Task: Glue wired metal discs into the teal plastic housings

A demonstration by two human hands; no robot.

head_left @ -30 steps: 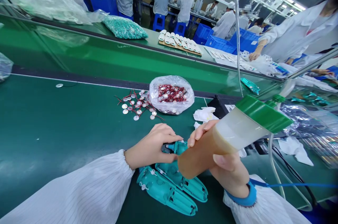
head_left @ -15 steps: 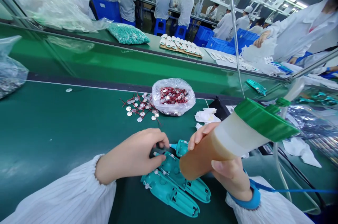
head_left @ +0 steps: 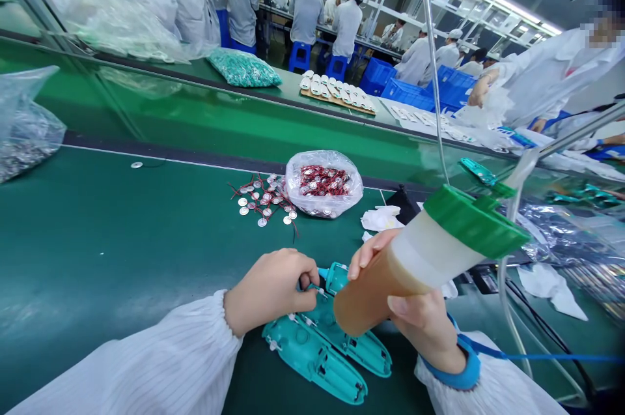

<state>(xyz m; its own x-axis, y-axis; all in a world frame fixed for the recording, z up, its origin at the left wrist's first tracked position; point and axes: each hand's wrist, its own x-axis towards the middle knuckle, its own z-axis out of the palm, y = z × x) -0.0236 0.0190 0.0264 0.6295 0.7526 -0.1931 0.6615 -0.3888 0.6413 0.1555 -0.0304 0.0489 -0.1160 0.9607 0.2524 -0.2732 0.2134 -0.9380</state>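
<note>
My right hand (head_left: 415, 311) is wrapped round a glue syringe barrel (head_left: 390, 278) filled with amber liquid, topped by a green cap (head_left: 476, 223) with a clear hose. Its teal nozzle end (head_left: 336, 275) points at teal plastic housings (head_left: 317, 353) lying on the green mat (head_left: 107, 252) in front of me. My left hand (head_left: 271, 290) is closed in a pinch on the top housing right beside the nozzle; what is between its fingertips is too small to name.
A clear bag of red-wired metal discs (head_left: 323, 184) sits beyond, with loose discs (head_left: 261, 201) spread to its left. White tissues (head_left: 381, 219) lie to the right. A bag of metal parts (head_left: 24, 128) is at far left. Other people work at benches behind.
My left hand has shifted right, back against the nozzle tip. The syringe has stayed nearly in place. The view has tilted slightly.
</note>
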